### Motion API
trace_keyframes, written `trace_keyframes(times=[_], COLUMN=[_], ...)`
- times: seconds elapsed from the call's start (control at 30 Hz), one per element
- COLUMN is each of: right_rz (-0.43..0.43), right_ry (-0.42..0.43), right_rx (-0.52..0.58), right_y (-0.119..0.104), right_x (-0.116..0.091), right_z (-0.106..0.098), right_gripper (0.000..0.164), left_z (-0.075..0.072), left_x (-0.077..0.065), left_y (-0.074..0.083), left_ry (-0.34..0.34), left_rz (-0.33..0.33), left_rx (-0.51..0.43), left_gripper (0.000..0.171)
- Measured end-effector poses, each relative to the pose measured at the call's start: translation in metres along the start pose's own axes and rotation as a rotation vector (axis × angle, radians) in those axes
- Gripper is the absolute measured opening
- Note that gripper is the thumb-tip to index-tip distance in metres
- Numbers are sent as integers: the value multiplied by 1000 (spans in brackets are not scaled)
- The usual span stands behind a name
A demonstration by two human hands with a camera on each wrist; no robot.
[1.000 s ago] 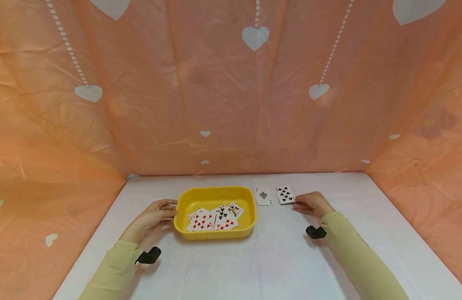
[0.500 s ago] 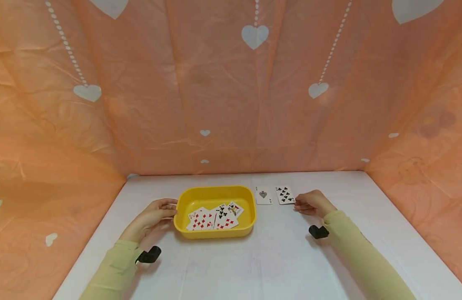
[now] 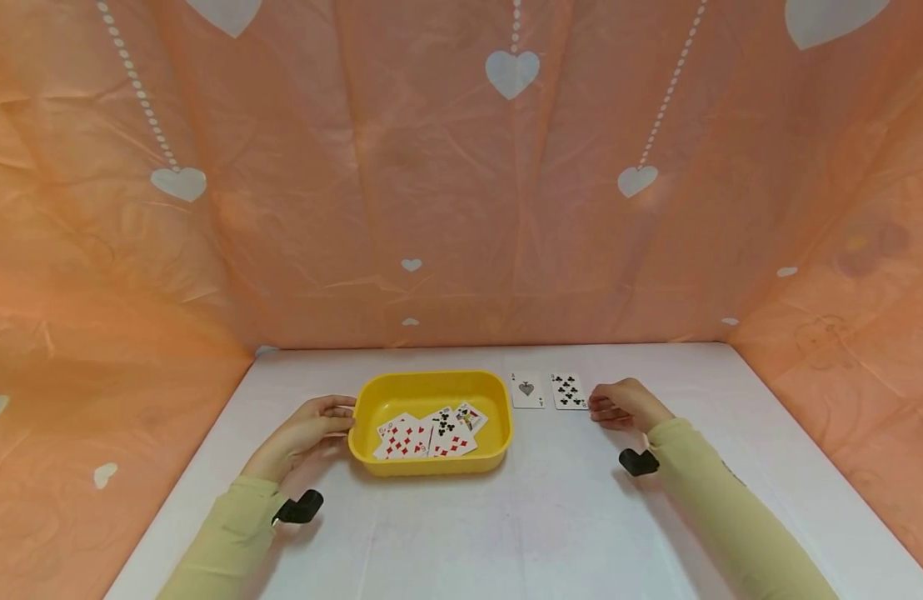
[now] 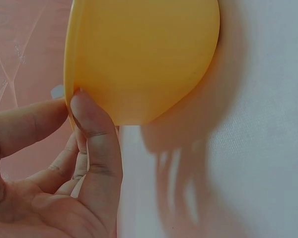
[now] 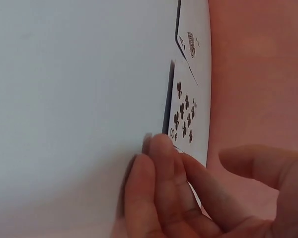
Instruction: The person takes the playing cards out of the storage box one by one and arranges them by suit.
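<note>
My left hand (image 3: 308, 433) pinches the left end of a yellow tray (image 3: 430, 468) between thumb and fingers; the left wrist view shows the thumb (image 4: 92, 116) against the tray wall. Several playing cards (image 3: 403, 439) lie face up inside, among them red diamonds and black clubs. To the tray's right an ace of spades (image 3: 527, 392) lies face up on the table. Beside it lies an eight of clubs (image 3: 570, 392), also face up. My right hand (image 3: 625, 405) rests by this card's right edge, fingers loosely bent, thumb (image 5: 258, 161) apart from the fingers in the right wrist view.
A white cloth covers the table (image 3: 521, 533). Behind and at both sides hang orange curtains (image 3: 446, 208) with white hearts. Black wrist mounts (image 3: 639, 462) stick out from both sleeves.
The eight of clubs has turned slightly straighter, squaring up beside the ace. My right hand has shifted a little to the right, letting go of the card's corner. The left hand stays on the tray.
</note>
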State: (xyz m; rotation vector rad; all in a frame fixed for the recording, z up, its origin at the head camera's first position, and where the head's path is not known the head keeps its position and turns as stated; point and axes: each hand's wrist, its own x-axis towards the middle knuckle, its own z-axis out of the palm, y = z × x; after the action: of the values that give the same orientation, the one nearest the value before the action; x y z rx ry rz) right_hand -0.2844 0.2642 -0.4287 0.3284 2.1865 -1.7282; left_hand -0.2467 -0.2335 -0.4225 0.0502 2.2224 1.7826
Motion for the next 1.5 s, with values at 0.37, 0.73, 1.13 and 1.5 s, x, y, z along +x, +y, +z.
trace_keyframes(times=[0.37,0.73,1.13,1.5], right_rz=[-213,-321,-348,-325], right_ry=[-89,-247,-497,-591], right_rx=[-66,-168,-254,-344], right_y=[-35,-98,-118,-104], right_x=[0,7,23,30], right_z=[4,59,151,201], right_gripper=[42,44,36,37], left_z=[3,10,8,11], left_x=[0,8,5,3], left_y=[2,6,-1,0], left_ry=[11,45,55,47], left_rz=[-25,-76,-51,-50], left_rx=[2,19,-16,-21], left_gripper=[45,45,47,47])
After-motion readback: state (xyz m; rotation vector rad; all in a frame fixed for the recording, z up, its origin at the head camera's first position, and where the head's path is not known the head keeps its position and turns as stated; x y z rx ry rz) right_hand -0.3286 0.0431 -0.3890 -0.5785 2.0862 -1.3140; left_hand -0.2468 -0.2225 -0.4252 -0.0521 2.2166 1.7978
